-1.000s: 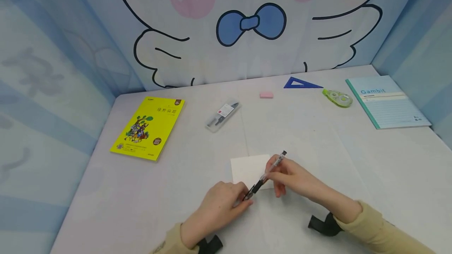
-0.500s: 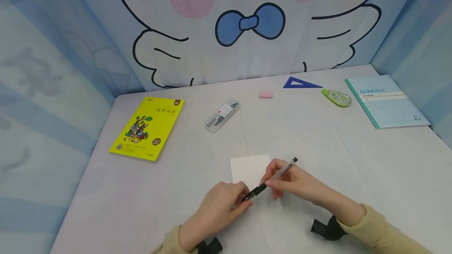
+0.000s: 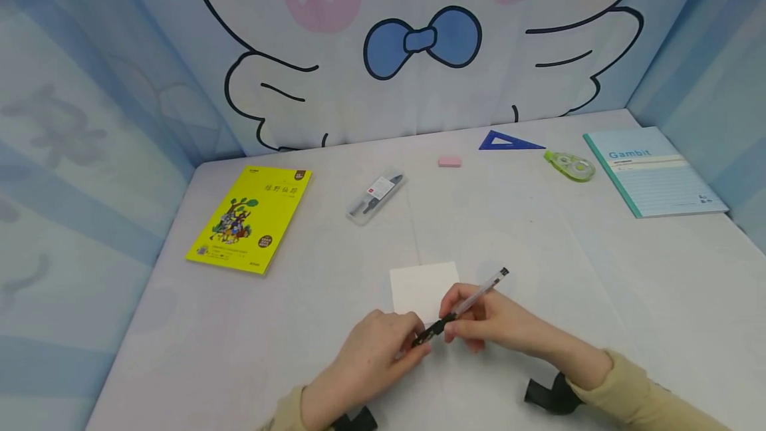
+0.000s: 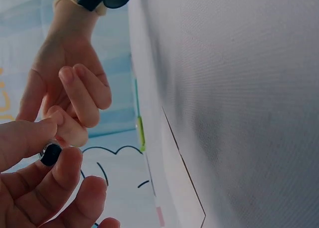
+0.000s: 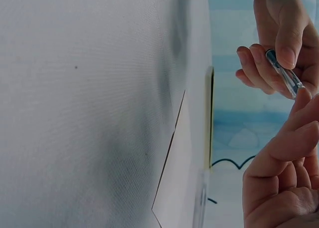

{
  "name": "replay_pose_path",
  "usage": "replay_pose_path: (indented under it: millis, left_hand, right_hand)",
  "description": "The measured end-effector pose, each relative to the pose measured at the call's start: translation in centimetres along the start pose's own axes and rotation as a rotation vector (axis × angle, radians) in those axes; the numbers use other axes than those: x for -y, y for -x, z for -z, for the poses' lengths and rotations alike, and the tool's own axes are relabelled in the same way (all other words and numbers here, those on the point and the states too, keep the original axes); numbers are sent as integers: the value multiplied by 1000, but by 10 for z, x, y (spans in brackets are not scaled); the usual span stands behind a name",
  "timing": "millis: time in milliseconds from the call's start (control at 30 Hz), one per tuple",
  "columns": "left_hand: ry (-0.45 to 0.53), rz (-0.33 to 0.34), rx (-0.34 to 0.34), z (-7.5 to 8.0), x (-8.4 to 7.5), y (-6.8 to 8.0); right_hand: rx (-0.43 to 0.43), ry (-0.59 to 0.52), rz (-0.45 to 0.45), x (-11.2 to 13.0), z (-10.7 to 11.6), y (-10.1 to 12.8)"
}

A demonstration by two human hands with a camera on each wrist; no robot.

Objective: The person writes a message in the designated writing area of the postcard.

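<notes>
A clear-barreled pen (image 3: 482,290) with a black grip section slants between the two hands, its rear end up to the right. My left hand (image 3: 377,349) pinches its lower-left end between thumb and fingers. Farther up, my right hand (image 3: 493,321) holds the pen with thumb and fingers at the grip section. In the left wrist view the pen's round dark end (image 4: 51,153) shows between the left thumb and forefinger. Both hands are close over the near edge of a white sheet of paper (image 3: 419,283), which the right hand partly overlaps.
A yellow book (image 3: 251,218) lies at left, a clear case with a compass (image 3: 377,197) beyond the paper. Farther back are a pink eraser (image 3: 450,161), a blue set square (image 3: 509,142) and a green correction tape (image 3: 570,166). A pale blue notebook (image 3: 655,171) lies at right.
My right hand has come down slightly toward me, and the pen's rear end has swung down and to the right, so the pen slants flatter. The left hand has hardly moved.
</notes>
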State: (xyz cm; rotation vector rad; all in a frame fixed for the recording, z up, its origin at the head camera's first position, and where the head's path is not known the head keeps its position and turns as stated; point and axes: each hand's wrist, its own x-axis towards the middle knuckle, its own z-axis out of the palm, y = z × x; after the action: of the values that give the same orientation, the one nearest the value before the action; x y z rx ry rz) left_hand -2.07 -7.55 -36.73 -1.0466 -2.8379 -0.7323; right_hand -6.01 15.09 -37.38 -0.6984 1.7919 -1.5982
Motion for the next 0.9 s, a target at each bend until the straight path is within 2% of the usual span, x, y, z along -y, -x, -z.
replay_pose_path:
  millis: [233, 433, 767, 900]
  left_hand:
    - [-5, -39, -15, 2, -4, 2]
    - [39, -19, 5, 3, -7, 2]
    - [137, 20, 67, 1, -10, -2]
    - [85, -4, 46, 0, -11, -3]
  right_hand:
    - [-35, -4, 30, 1, -4, 1]
    - [-42, -45, 51, -1, -4, 1]
    - [9, -110, 149, -2, -8, 0]
    - [16, -109, 179, 0, -9, -1]
